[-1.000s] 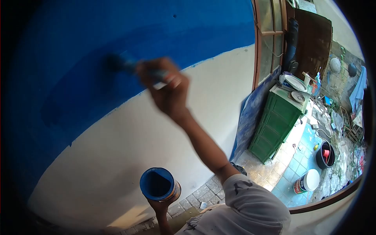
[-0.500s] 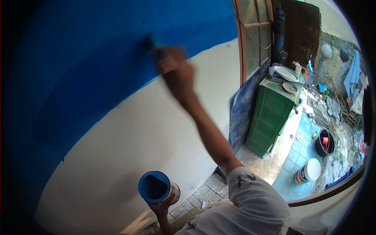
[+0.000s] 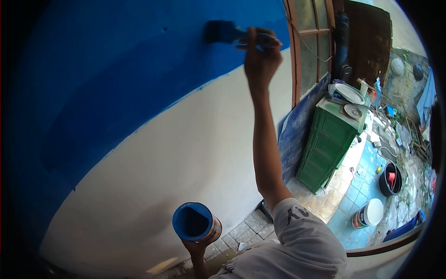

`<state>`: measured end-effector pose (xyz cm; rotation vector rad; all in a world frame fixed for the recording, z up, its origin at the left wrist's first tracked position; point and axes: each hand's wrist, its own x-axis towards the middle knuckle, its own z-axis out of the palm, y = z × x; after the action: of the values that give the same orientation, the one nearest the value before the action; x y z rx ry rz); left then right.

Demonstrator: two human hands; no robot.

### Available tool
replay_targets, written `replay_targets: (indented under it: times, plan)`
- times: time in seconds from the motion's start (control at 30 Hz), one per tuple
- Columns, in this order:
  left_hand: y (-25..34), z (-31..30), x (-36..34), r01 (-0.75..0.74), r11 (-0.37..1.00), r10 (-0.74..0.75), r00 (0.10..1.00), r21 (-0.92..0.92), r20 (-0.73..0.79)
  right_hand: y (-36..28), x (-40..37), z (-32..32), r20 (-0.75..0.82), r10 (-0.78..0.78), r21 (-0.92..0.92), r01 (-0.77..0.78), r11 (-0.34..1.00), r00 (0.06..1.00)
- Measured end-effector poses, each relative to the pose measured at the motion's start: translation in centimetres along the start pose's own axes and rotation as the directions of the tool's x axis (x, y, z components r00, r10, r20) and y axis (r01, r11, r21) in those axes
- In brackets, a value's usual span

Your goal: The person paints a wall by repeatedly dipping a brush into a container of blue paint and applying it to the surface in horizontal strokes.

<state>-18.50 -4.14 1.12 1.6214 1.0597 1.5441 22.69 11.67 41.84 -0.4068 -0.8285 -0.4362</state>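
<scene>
A paintbrush (image 3: 222, 32) is gripped by its handle in my right hand (image 3: 262, 56), raised high with the arm stretched out. Its dark, wide bristles point left and lie over the blue-painted part of the wall (image 3: 107, 88), close to the window. Low in the view, my left hand (image 3: 197, 247) holds up a paint can (image 3: 214, 229) from beneath, fingers around its base. The can is open at the top, its rim and inside coated in blue. Below the blue, the wall's white part (image 3: 186, 149) starts along an uneven curved edge.
Right of the brush stands a wood-framed window (image 3: 309, 51). A green cabinet (image 3: 327, 144) with dishes on top stands against the wall beneath it. On the tiled floor are a white-lidded bucket (image 3: 369, 213) and a black tub (image 3: 390, 181) holding a red dipper. Grey paving (image 3: 246, 232) runs along the wall's foot.
My right hand and the brush have swept right along the blue band toward the window. The can in my left hand appears slightly further right as the view shifts.
</scene>
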Motion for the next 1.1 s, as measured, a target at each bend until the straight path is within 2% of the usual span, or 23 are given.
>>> replay_targets:
  times: [0.03,0.1,0.2,0.23,0.27,0.3,0.33,0.4,0.43,0.5,0.53,0.6,0.63,0.67,0.7,0.77,0.8,0.83,0.9,0.97,1.07,1.1]
  plan:
    - [0.2,0.0,-0.5,0.01,1.0,-0.009,1.0,-0.028,0.015,-0.6,0.5,-0.5,-0.034,-0.061,-0.128,0.056,0.99,0.998]
    - [0.4,0.2,-1.1,0.021,1.0,-0.021,1.0,-0.017,-0.009,-0.9,0.1,-0.3,0.04,-0.179,-0.305,0.182,0.935,0.983]
    - [0.7,1.0,-1.0,0.025,1.0,-0.025,1.0,-0.012,-0.018,-4.5,-4.2,4.9,0.163,-0.466,-0.072,0.481,0.874,0.87]
    - [0.8,1.3,-0.9,0.032,0.999,-0.033,0.999,-0.015,-0.013,-7.5,-6.7,6.9,0.29,-0.362,-0.125,0.41,0.904,0.886]
    - [0.9,1.5,-0.8,0.029,1.0,-0.029,0.999,-0.005,-0.021,-9.3,-9.1,9.1,0.339,-0.408,-0.048,0.448,0.893,0.848]
    - [1.0,1.9,-0.7,0.026,0.999,-0.027,0.999,-0.046,-0.024,-11.5,-11.4,11.6,0.303,-0.435,0.103,0.425,0.899,0.848]
    - [1.1,2.3,-0.5,0.021,0.996,-0.023,0.999,-0.09,-0.027,-14.0,-13.2,13.4,0.341,-0.435,0.122,0.42,0.899,0.833]
    - [1.6,3.2,-0.1,0.003,0.996,-0.006,1.0,-0.092,-0.024,-17.5,-15.5,16.1,0.435,-0.384,0.367,0.229,0.902,0.815]
    - [1.8,3.5,0.1,-0.004,0.995,0.002,1.0,-0.1,-0.014,-17.8,-15.1,16.4,0.43,-0.389,0.377,0.23,0.897,0.815]
    - [2.2,3.9,0.1,-0.011,0.994,0.009,1.0,-0.105,-0.022,-17.9,-14.3,16.7,0.531,-0.26,0.446,-0.005,0.895,0.806]
    - [2.4,3.9,0.0,-0.011,0.994,0.009,1.0,-0.111,-0.022,-16.7,-13.5,16.4,0.456,-0.232,0.387,0.043,0.921,0.859]
    - [3.2,3.7,-0.3,0.014,0.995,-0.017,0.999,-0.103,-0.033,-10.7,-10.4,15.5,0.129,-0.356,0.447,0.266,0.854,0.926]
    - [3.3,3.5,-0.6,0.041,0.995,-0.043,0.999,-0.09,-0.028,-8.7,-8.9,13.1,0.194,-0.184,0.306,0.118,0.945,0.964]
    - [3.2,3.1,-0.8,0.044,0.994,-0.049,0.998,-0.099,-0.045,-6.8,-7.2,11.1,0.209,-0.035,0.287,-0.027,0.958,0.977]
    - [3.0,2.5,-1.0,0.014,0.998,-0.016,0.999,-0.057,-0.041,-5.4,-5.6,8.9,0.183,0.01,0.193,-0.046,0.98,0.983]
    - [3.0,1.5,-1.0,-0.015,1.0,0.014,0.999,-0.021,-0.052,-4.8,-3.4,6.2,0.041,0.096,0.224,-0.103,0.969,0.995]
    - [3.3,1.2,-1.0,0.002,0.997,-0.007,0.998,-0.079,-0.061,-4.9,-2.7,5.1,-0.002,0.026,0.051,-0.026,0.998,1.0]
    - [3.6,0.8,-1.1,0.021,0.99,-0.03,0.997,-0.137,-0.065,-5.6,-2.6,4.7,0.011,0.024,-0.034,-0.024,0.999,1.0]
    - [3.4,-0.6,-1.1,0.021,0.997,-0.026,0.998,-0.071,-0.064,-6.8,-3.8,5.5,0.092,-0.21,-0.201,0.225,0.953,0.973]
    - [1.9,-2.0,-1.5,0.008,1.0,-0.011,0.996,-0.025,-0.086,-9.7,-6.7,8.7,0.192,-0.393,-0.059,0.41,0.91,0.899]
    - [1.0,-3.9,-2.2,0.0,0.999,0.006,0.991,0.046,-0.131,-15.9,-14.4,15.1,0.377,-0.442,0.078,0.447,0.891,0.814]
    - [1.1,-4.5,-2.4,-0.006,0.998,0.015,0.989,0.06,-0.145,-17.8,-16.8,17.5,0.332,-0.474,0.19,0.435,0.88,0.815]
